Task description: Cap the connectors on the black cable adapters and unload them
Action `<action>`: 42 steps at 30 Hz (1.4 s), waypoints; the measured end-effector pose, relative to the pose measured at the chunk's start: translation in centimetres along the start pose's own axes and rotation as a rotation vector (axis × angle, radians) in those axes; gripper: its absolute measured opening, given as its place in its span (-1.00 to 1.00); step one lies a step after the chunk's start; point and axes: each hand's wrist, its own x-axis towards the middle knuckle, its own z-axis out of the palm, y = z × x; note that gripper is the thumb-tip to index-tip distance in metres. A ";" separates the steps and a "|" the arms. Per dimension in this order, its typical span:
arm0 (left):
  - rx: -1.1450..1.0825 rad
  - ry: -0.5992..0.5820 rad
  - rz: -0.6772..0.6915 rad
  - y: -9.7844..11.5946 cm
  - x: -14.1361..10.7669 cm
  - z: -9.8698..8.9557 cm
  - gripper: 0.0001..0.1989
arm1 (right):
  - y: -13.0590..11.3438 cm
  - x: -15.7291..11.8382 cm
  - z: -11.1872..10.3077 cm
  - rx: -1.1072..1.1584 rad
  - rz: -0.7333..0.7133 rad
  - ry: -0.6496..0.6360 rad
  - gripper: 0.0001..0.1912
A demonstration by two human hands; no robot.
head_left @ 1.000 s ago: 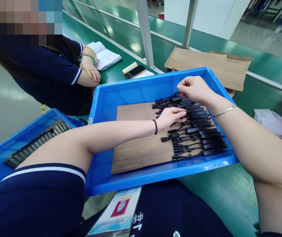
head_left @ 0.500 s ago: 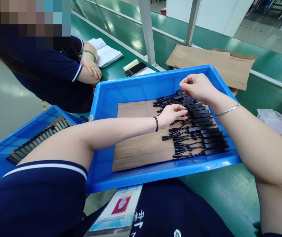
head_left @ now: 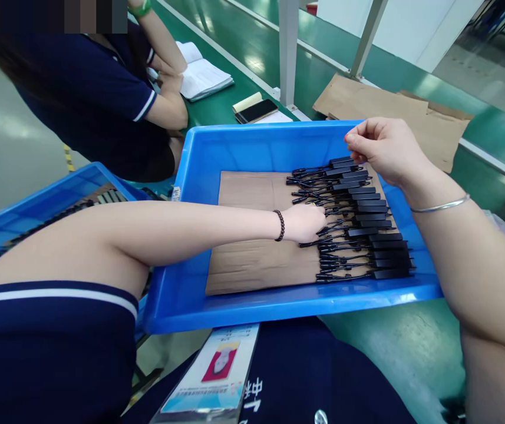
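Observation:
A row of black box-shaped devices with short cable leads point(head_left: 373, 221) lies on a cardboard sheet point(head_left: 252, 259) inside a blue plastic tray point(head_left: 243, 144). My left hand point(head_left: 307, 222), with a beaded bracelet at the wrist, is lowered onto the cable ends near the row's middle. Its fingers are curled down, and whatever they grip is hidden beneath the hand. Over the tray's far right side, my right hand point(head_left: 385, 147) hovers above the devices with fingertips drawn together; nothing shows between them.
A second blue tray point(head_left: 97, 171) holding similar pieces stands at the left. A co-worker's arm point(head_left: 170, 106) rests on the green bench beside an open notebook point(head_left: 205, 76) and a phone point(head_left: 256, 111). Cardboard point(head_left: 393, 115) lies behind the tray, near metal posts point(head_left: 288, 53).
My left hand has curled and dropped lower onto the cables. My right hand has shifted right, away from the left. The co-worker has raised one forearm. The view has shifted slightly.

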 end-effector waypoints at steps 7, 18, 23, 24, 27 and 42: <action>-0.092 0.080 -0.074 -1.1 0.9 -1.1 -0.78 | -2.5 -3.8 -1.6 -0.599 -0.122 -0.200 -0.87; -1.609 0.317 -0.232 1.7 5.7 1.2 -0.94 | 3.6 -8.3 -1.3 -0.851 0.042 -0.230 -0.77; -1.709 0.394 -0.248 1.7 6.1 2.0 -0.88 | 3.8 -7.9 -1.0 -0.853 0.032 -0.234 -0.78; -1.710 0.399 -0.247 1.7 6.1 2.0 -0.89 | 3.9 -7.8 -1.0 -0.863 0.030 -0.233 -0.78; -1.710 0.407 -0.251 1.5 6.2 2.0 -0.95 | 4.2 -7.8 -0.9 -0.879 0.024 -0.239 -0.78; -1.608 0.397 -0.199 1.3 5.9 1.9 -0.96 | 3.4 -7.5 -0.3 -0.885 0.196 -0.274 -0.82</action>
